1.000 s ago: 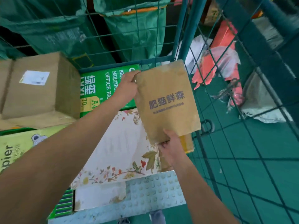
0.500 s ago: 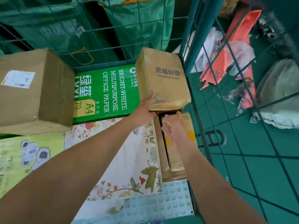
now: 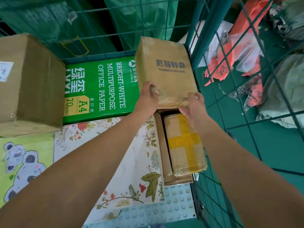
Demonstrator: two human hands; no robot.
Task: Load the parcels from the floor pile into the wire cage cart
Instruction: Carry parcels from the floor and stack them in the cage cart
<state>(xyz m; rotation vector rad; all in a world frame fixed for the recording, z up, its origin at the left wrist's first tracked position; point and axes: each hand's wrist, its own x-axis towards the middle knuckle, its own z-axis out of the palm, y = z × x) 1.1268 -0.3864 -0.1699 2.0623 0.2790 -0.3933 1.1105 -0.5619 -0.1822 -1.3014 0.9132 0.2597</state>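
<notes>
The lower end of the printed box (image 3: 166,71) is partly covered by both hands, and what it rests on is hidden beneath it. The left hand (image 3: 148,99) is curled round the box's near left corner; the right hand (image 3: 193,104) is laid against the near right corner with fingers fairly straight, though its grip cannot be fully made out. Seven parcels are counted inside the cart (image 3: 194,38): the printed box in the far right corner, a taped box (image 3: 184,145), a thin box (image 3: 162,145) just beside it, a paper ream (image 3: 100,89), a brown carton (image 3: 31,83), a floral box (image 3: 131,145) and a koala box (image 3: 21,162), the last cut off at the left edge. Compared with half a second earlier, the right hand has been moved up from the taped box onto the printed box.
</notes>
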